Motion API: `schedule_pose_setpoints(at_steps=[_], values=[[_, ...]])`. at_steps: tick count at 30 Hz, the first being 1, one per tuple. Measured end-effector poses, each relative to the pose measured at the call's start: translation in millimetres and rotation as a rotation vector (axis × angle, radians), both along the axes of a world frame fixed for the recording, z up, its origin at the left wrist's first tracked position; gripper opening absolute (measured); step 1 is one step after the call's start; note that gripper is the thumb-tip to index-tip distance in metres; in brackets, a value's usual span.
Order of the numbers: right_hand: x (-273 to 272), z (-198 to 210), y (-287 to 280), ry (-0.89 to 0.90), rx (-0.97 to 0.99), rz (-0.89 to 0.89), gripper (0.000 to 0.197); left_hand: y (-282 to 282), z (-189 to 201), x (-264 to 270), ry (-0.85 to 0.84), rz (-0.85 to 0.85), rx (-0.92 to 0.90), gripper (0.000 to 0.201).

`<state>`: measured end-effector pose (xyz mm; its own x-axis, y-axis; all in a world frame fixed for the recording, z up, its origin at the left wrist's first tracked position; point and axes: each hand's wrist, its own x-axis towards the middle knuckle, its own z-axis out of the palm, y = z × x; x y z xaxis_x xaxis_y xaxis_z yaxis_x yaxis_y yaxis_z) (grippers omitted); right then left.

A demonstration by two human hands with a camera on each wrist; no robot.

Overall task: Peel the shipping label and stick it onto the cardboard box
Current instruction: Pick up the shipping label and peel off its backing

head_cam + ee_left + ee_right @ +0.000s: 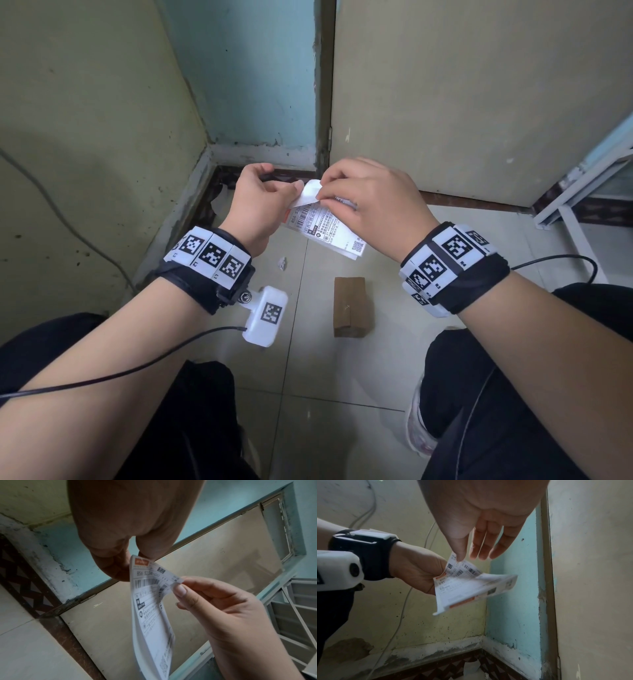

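A white shipping label (pixel 329 233) printed with barcodes and an orange mark hangs in the air between both hands, above the floor. My left hand (pixel 263 198) pinches its top left corner (pixel 137 561). My right hand (pixel 363 198) pinches the top right corner (pixel 175 582) between thumb and forefinger, and that corner curls away from the backing sheet. In the right wrist view the label (pixel 471 586) bends, with two layers parted at the lower edge. A small brown cardboard box (pixel 351 306) lies on the tiled floor below the hands, between my knees, untouched.
A scrap of crumpled white paper (pixel 282 263) lies on the floor left of the box. Walls and a door (pixel 479 96) close in the corner ahead. A white metal frame (pixel 575 212) leans at the right. Thin cables run from both wrist cameras.
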<state>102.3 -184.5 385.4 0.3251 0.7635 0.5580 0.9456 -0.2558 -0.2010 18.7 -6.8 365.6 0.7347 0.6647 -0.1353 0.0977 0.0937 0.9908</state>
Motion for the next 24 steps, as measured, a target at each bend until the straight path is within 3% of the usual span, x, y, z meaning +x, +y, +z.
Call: schedule_pose_setpoints(at_steps=[11,24], values=[[1.1,-2.5,1.7,-0.052,-0.004,0.044,0.010,7.7,-7.7,3.0,0.041,0.036,0.143,0.059],[1.4,3.5,-3.1,-0.054,-0.010,0.088,0.012,31.7,-12.2,2.5,0.060,0.096,0.140,0.053]])
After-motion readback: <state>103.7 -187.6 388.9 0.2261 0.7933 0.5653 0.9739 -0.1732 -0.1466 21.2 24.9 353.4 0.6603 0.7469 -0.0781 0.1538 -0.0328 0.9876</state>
